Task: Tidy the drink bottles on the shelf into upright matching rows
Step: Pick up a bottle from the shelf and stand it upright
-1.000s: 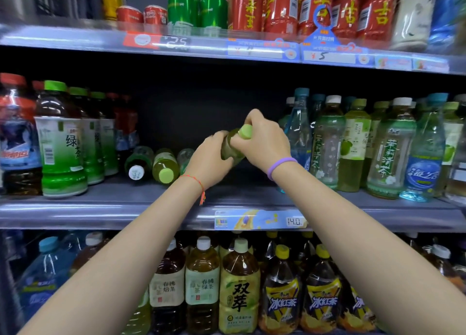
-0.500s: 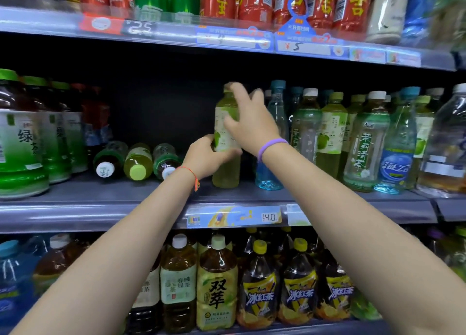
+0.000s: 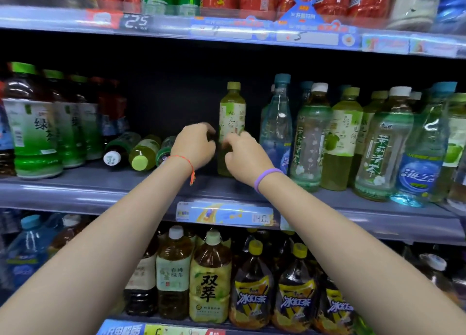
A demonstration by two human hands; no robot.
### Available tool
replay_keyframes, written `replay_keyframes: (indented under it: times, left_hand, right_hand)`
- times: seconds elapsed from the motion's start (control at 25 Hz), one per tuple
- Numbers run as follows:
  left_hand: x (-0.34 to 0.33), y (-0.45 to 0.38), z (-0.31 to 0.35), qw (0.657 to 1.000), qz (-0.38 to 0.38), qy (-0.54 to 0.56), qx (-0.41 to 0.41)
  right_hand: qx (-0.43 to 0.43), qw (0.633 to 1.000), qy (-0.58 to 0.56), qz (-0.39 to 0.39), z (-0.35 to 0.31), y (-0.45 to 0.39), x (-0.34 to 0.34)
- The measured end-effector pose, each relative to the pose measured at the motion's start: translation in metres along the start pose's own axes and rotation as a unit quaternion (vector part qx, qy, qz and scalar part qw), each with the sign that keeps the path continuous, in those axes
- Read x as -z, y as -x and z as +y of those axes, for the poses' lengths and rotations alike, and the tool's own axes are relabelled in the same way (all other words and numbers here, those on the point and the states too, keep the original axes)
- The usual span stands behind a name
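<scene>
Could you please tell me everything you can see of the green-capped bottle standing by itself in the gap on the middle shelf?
The green tea bottle is a slim clear plastic bottle with an olive-green screw cap, a pale cream-and-green label with dark vertical characters, and yellow-green liquid inside. It stands upright on the middle shelf, left of the blue-capped bottle. The left hand and right hand, fingers curled, sit in front of its lower half; motion blur hides whether they touch it.

Both hands block the lower half of the upright green bottle [image 3: 232, 112], and the left hand [image 3: 193, 146] is motion-blurred, so can't tell if either grip touches it. The price tags [image 3: 297, 35] above are smeared.
</scene>
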State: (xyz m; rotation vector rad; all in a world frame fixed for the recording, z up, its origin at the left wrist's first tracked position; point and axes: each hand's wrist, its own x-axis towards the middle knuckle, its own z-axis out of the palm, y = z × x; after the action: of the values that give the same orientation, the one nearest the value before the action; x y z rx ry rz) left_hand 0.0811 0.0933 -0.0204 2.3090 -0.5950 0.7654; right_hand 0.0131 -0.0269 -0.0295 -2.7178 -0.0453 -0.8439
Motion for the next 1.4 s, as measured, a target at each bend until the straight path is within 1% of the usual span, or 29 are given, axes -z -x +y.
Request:
replay_keyframes:
  times: [0.08, 0.12, 0.2, 0.28, 0.32, 0.4, 0.48, 0.6, 0.68, 0.76, 0.88, 0.96, 1.04, 1.12, 1.2, 1.28, 1.4]
  left_hand:
    - [0.014, 0.006, -0.008, 0.999, 0.049, -0.005, -0.008]
    - [0.021, 0.007, -0.014, 0.998, 0.056, -0.007, -0.010]
    - [0.031, 0.007, -0.030, 0.999, 0.038, -0.006, -0.009]
    - [0.041, 0.002, -0.052, 1.000, 0.015, -0.001, -0.012]
    - [0.046, -0.002, -0.062, 1.000, 0.005, 0.000, -0.017]
    - [0.053, -0.008, -0.082, 0.999, -0.023, -0.010, -0.043]
    - [0.055, -0.011, -0.100, 0.995, -0.059, -0.020, -0.077]
    - [0.053, -0.013, -0.126, 0.986, -0.115, -0.020, -0.115]
    - [0.049, -0.014, -0.131, 0.979, -0.151, -0.022, -0.133]
    - [0.047, -0.015, -0.128, 0.973, -0.176, -0.012, -0.148]
    - [0.047, -0.018, -0.114, 0.973, -0.161, 0.048, -0.161]
    - [0.049, -0.019, -0.104, 0.975, -0.119, 0.106, -0.157]
    - [0.050, -0.015, -0.094, 0.971, -0.081, 0.187, -0.121]
    - [0.047, -0.010, -0.085, 0.958, -0.084, 0.262, -0.079]
    - [0.039, -0.005, -0.079, 0.948, -0.105, 0.293, -0.068]
    - [0.033, -0.007, -0.072, 0.950, -0.112, 0.283, -0.069]
    - [0.031, -0.010, -0.062, 0.958, -0.131, 0.243, -0.071]
  right_hand:
    - [0.013, 1.000, -0.026, 0.005, -0.010, 0.001, -0.007]
    - [0.019, 0.999, -0.041, -0.005, -0.017, 0.002, -0.013]
    - [0.038, 0.996, -0.062, -0.049, -0.035, 0.002, -0.023]
    - [0.055, 0.992, -0.055, -0.099, -0.055, -0.002, -0.033]
    - [0.051, 0.991, -0.045, -0.113, -0.064, -0.005, -0.039]
    - [0.021, 0.994, -0.020, -0.106, -0.081, -0.013, -0.054]
    - [-0.016, 0.996, 0.005, -0.086, -0.089, -0.019, -0.065]
    - [-0.048, 0.997, 0.025, -0.051, -0.098, -0.021, -0.073]
    - [-0.066, 0.997, 0.037, -0.022, -0.100, -0.019, -0.072]
    - [-0.095, 0.995, 0.021, 0.021, -0.103, -0.017, -0.067]
    - [-0.114, 0.985, -0.038, 0.121, -0.108, -0.020, -0.045]
    - [-0.081, 0.977, -0.052, 0.193, -0.113, -0.025, -0.027]
    - [-0.037, 0.968, -0.051, 0.244, -0.116, -0.032, -0.013]
    - [-0.020, 0.959, -0.049, 0.279, -0.116, -0.042, 0.000]
    - [-0.019, 0.953, -0.042, 0.300, -0.111, -0.053, 0.010]
    - [-0.026, 0.951, -0.038, 0.307, -0.102, -0.062, 0.016]
    - [-0.045, 0.960, -0.040, 0.272, -0.089, -0.066, 0.016]
